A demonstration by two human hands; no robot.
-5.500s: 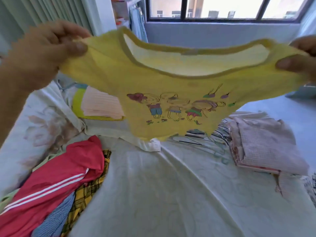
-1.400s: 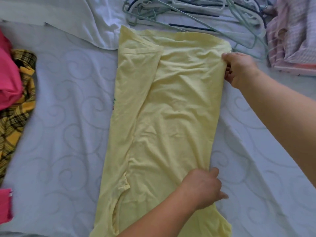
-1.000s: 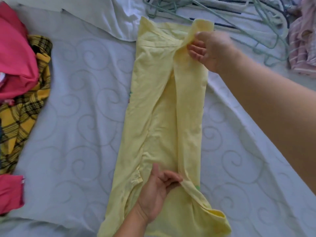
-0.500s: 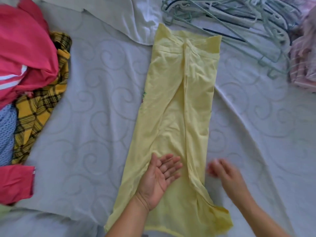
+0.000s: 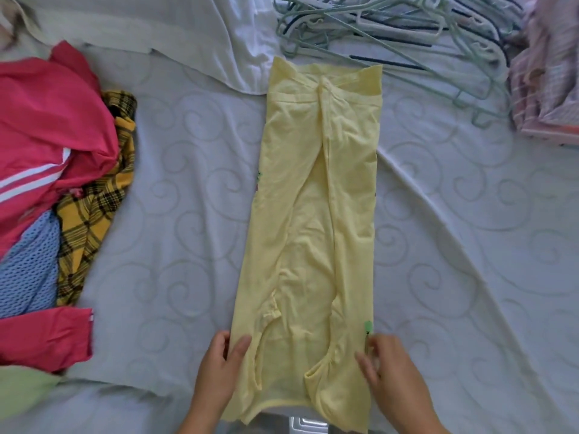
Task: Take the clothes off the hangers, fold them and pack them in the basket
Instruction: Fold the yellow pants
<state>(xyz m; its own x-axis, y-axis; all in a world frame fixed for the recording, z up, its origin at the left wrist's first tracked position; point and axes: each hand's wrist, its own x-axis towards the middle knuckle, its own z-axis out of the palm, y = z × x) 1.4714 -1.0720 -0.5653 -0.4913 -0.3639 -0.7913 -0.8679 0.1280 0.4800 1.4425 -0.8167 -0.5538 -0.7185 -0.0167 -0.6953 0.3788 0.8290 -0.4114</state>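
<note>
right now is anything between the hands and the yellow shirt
Nothing visible. The left hand pinches the yellow shirt at its near left edge, and the right hand is at the near right edge, its grasp blurred. The hangers lie beyond the shirt's far end.

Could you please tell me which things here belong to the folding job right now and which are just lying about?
In use:
yellow shirt, sides folded in
left hand, pinching its near left corner
right hand, at its near right corner, grip unclear

Lying about:
hangers, piled
red top
plaid garment
blue knit
pink folded stack
white cloth
</note>
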